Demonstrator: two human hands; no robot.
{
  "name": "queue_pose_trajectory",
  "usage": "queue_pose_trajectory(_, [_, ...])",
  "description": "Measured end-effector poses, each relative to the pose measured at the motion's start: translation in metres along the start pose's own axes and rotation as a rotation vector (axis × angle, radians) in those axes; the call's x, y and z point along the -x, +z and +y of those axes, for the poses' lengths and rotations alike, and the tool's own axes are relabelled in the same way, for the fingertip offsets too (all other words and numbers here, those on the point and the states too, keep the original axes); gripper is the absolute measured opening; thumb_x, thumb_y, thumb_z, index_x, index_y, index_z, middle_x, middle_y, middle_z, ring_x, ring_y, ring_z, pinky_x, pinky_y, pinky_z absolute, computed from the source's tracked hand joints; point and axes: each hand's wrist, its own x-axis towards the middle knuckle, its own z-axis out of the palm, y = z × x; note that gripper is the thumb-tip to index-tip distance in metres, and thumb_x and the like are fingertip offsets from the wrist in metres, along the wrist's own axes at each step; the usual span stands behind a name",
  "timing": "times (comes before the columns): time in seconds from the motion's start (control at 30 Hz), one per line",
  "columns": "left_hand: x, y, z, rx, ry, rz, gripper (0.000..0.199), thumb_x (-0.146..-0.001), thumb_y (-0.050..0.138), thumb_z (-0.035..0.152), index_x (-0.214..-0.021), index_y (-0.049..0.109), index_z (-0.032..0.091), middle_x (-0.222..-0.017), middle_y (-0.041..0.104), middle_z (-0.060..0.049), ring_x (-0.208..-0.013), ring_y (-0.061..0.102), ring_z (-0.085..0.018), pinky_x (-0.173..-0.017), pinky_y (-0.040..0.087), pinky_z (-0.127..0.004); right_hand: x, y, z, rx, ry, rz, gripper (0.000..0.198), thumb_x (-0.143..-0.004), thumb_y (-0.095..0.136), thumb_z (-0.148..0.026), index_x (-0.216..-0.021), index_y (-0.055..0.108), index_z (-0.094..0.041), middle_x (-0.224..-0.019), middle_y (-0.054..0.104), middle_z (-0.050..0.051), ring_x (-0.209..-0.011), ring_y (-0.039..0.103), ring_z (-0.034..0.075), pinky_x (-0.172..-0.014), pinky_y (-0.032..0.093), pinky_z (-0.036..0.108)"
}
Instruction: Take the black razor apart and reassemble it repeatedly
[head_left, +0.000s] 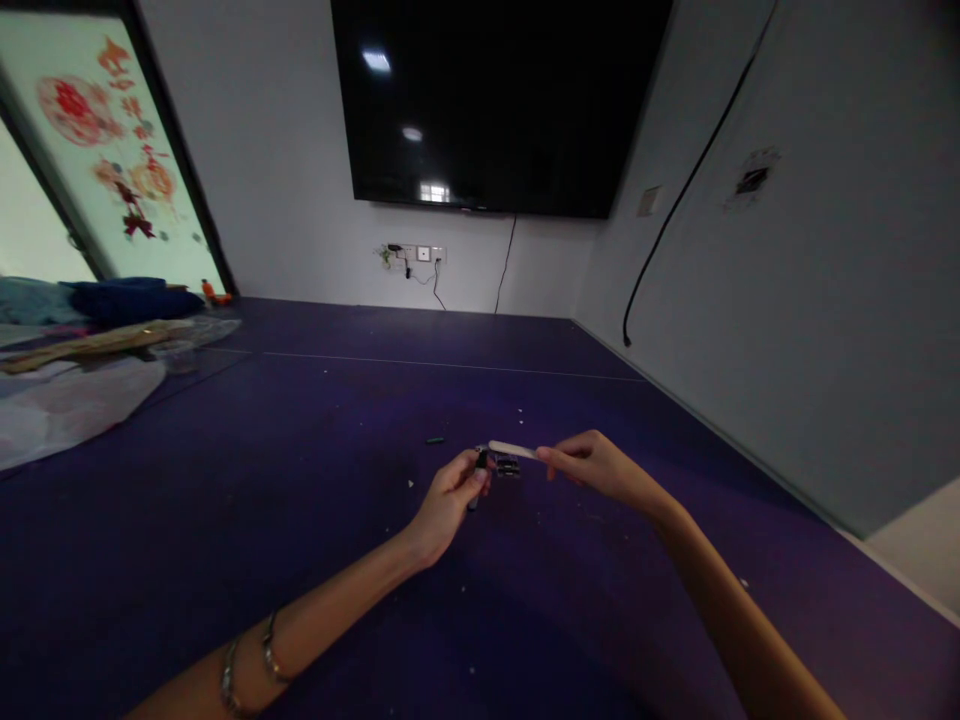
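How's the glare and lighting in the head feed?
Head view: white reflections on the black screen, a bright door panel at left, dim purple floor; head view: dark object in the left hand hard to make out, pale stick stands out.

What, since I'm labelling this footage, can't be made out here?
All in the head view:
1. What the small dark item is: the left hand's fingers cover its middle, and it is tiny.
2. The pale stick's held end: behind the right hand's fingers.
3. Whether stick and item touch: too small.
4. The dark pieces beyond: too small and blurred.
5. The television's top: cut off by the upper edge.
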Motion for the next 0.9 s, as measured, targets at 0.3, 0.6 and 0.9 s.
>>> queue_pose_trajectory(0.3, [0.000, 0.004, 0.004, 0.105, -0.044, 0.048, 0.016, -0.076, 0.059, 0.029, -0.085, 0.057, 0.016, -0.072, 0.047, 0.000, -0.067, 0.042, -0.012, -0.067, 0.034, -0.026, -0.001, 0.002, 0.002, -0.053, 0.002, -0.076, 0.052, -0.077, 0.048, -0.059, -0.059, 0.064, -0.013, -0.044, 0.039, -0.004, -0.040, 0.033, 0.006, -0.041, 0.023, 0.022])
queue_pose_trajectory(0.6, [0.002, 0.006, 0.006, 0.286, -0.122, 0.054, 0.016, -0.078, 0.060, 0.026, -0.088, 0.055, 0.015, -0.073, 0.056, -0.002, -0.066, 0.052, -0.011, -0.068, 0.041, -0.027, -0.013, 0.032, 0.006, -0.355, 0.095, 0.093, 0.054, -0.078, 0.041, -0.063, -0.059, 0.056, -0.016, -0.042, 0.034, -0.006, -0.037, 0.030, 0.005, -0.039, 0.025, 0.020])
queue_pose_trajectory(0.9, [0.002, 0.001, 0.007, 0.373, -0.200, 0.071, 0.019, -0.083, 0.052, 0.025, -0.098, 0.055, 0.014, -0.072, 0.056, -0.002, -0.060, 0.053, -0.012, -0.061, 0.049, -0.032, -0.008, 0.082, -0.010, -0.727, 0.209, -0.007, 0.043, -0.077, 0.043, -0.062, -0.074, 0.044, -0.020, -0.048, 0.033, -0.010, -0.034, 0.023, 0.003, -0.030, 0.022, 0.015])
